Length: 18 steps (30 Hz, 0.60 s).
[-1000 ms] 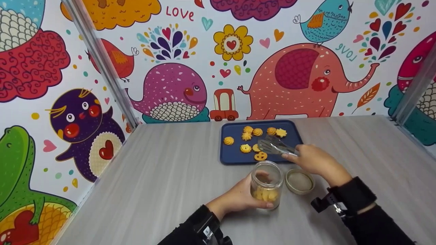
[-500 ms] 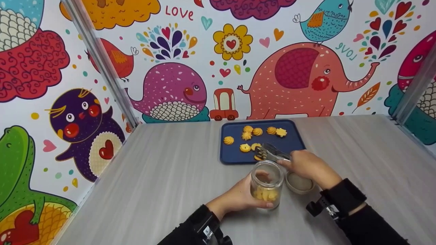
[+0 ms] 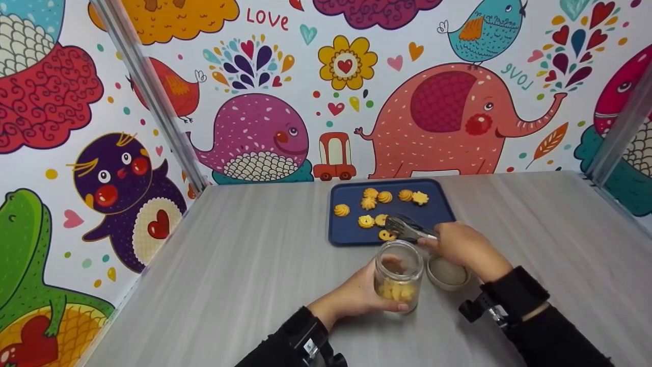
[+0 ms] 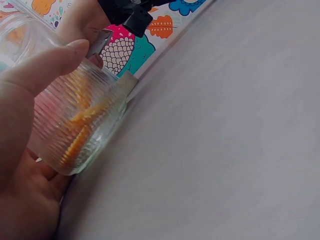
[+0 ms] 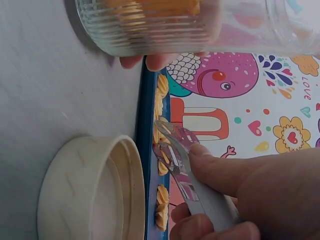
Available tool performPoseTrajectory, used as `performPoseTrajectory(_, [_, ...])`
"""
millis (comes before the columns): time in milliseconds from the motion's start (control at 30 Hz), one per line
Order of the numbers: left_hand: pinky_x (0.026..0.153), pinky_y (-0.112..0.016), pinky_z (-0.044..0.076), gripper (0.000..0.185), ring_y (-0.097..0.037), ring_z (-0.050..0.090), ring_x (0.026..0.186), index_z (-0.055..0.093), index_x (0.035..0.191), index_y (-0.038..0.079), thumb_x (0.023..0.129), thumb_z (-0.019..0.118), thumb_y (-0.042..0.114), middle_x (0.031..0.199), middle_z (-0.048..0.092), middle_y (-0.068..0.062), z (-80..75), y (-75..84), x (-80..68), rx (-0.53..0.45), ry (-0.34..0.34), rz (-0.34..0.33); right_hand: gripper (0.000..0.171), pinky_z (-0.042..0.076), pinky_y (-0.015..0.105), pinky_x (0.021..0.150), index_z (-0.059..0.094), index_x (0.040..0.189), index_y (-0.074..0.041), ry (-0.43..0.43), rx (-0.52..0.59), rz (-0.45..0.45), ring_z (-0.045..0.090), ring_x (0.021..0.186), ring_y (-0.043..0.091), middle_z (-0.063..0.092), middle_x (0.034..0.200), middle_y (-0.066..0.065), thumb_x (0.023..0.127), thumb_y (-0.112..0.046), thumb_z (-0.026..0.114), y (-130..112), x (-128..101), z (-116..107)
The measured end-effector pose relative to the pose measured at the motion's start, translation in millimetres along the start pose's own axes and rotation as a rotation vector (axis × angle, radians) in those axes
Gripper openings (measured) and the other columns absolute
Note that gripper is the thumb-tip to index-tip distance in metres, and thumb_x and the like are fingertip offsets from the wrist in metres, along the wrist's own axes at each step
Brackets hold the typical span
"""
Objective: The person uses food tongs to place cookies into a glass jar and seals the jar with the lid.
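My left hand grips a clear glass jar with several yellow cookies inside, seen through the ribbed glass in the left wrist view. My right hand holds metal tongs, thumb pressed on one arm in the right wrist view. The tongs' tips are over the near part of a blue tray, right beside a pretzel-shaped cookie and a round cookie. Swirled cookies and a ring-shaped cookie lie farther back and left on the tray.
A pale round lid lies hollow side up right of the jar, partly under the right hand in the head view. The grey table meets a cartoon-printed wall behind the tray.
The right hand has brought the tongs toward the tray's near edge, and the tongs look narrower. The pretzel-shaped cookie has shifted slightly left. The left hand and jar stay put.
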<state>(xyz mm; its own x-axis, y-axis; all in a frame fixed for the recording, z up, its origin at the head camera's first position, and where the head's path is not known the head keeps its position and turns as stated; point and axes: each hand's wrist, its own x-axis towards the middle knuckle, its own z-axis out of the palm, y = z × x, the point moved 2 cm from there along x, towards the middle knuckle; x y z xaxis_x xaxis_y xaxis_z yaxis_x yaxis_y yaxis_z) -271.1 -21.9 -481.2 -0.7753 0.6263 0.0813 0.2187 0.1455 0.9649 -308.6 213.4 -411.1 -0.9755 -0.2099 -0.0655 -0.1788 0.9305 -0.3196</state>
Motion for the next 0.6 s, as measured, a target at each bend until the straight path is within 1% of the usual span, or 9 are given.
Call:
performPoseTrajectory(67, [0.116, -0.029, 0.037, 0.075, -0.005, 0.057, 0.128, 0.053, 0.140, 0.027, 0.079, 0.094, 0.013, 0.139, 0.060, 0.013, 0.0, 0.0, 0.2, 0.001, 0.002, 0.005, 0.059, 0.056, 0.051, 0.073, 0.070, 0.111, 0.011, 0.014, -0.002, -0.005, 0.066, 0.082, 0.029, 0.070, 0.091, 0.017, 0.104, -0.048, 0.067, -0.9, -0.5, 0.5])
performPoseTrajectory(167, [0.115, -0.028, 0.038, 0.074, -0.005, 0.057, 0.128, 0.053, 0.140, 0.025, 0.079, 0.094, 0.012, 0.139, 0.059, 0.012, 0.4, 0.1, 0.1, 0.009, 0.010, 0.014, 0.061, 0.055, 0.047, 0.068, 0.070, 0.104, 0.008, 0.010, -0.004, -0.003, 0.062, 0.076, 0.026, 0.067, 0.086, 0.013, 0.104, -0.052, 0.065, -3.5, -0.6, 2.2])
performPoseTrajectory(300, [0.116, -0.029, 0.038, 0.076, -0.006, 0.056, 0.129, 0.053, 0.141, 0.024, 0.079, 0.095, 0.013, 0.140, 0.059, 0.010, 0.4, -0.2, 0.4, 0.026, 0.013, 0.019, 0.060, 0.053, 0.044, 0.065, 0.071, 0.099, 0.006, -0.015, -0.013, 0.011, 0.061, 0.072, 0.025, 0.065, 0.083, 0.011, 0.104, -0.054, 0.064, -9.1, -1.3, 4.9])
performPoseTrajectory(400, [0.116, -0.030, 0.038, 0.079, -0.007, 0.056, 0.129, 0.051, 0.143, 0.026, 0.078, 0.095, 0.015, 0.140, 0.059, 0.010, -0.2, -0.8, 0.7, 0.032, 0.011, 0.023, 0.058, 0.051, 0.041, 0.062, 0.071, 0.091, 0.001, -0.025, -0.024, 0.030, 0.060, 0.069, 0.023, 0.064, 0.080, 0.009, 0.105, -0.054, 0.062, -13.5, -2.8, 7.3])
performPoseTrajectory(467, [0.117, -0.030, 0.038, 0.080, -0.006, 0.056, 0.129, 0.051, 0.144, 0.026, 0.078, 0.096, 0.015, 0.139, 0.059, 0.011, -0.2, -0.6, 0.8, 0.033, 0.012, 0.028, 0.058, 0.052, 0.041, 0.061, 0.071, 0.085, -0.002, -0.026, -0.025, 0.041, 0.060, 0.068, 0.023, 0.064, 0.078, 0.008, 0.104, -0.057, 0.061, -15.2, -3.9, 8.6])
performPoseTrajectory(533, [0.117, -0.030, 0.038, 0.081, -0.006, 0.057, 0.129, 0.051, 0.144, 0.027, 0.078, 0.096, 0.015, 0.138, 0.060, 0.012, -0.1, -0.4, 0.7, 0.028, 0.008, 0.031, 0.060, 0.053, 0.043, 0.061, 0.072, 0.085, -0.002, -0.026, -0.026, 0.050, 0.061, 0.069, 0.023, 0.065, 0.079, 0.009, 0.104, -0.058, 0.061, -15.9, -4.4, 9.7])
performPoseTrajectory(600, [0.117, -0.030, 0.038, 0.082, -0.006, 0.057, 0.129, 0.050, 0.145, 0.027, 0.078, 0.096, 0.015, 0.138, 0.061, 0.013, -0.1, -0.1, 0.6, 0.023, 0.004, 0.035, 0.060, 0.056, 0.046, 0.063, 0.072, 0.091, 0.001, -0.026, -0.027, 0.056, 0.064, 0.072, 0.025, 0.068, 0.083, 0.013, 0.105, -0.055, 0.061, -15.9, -4.3, 10.0])
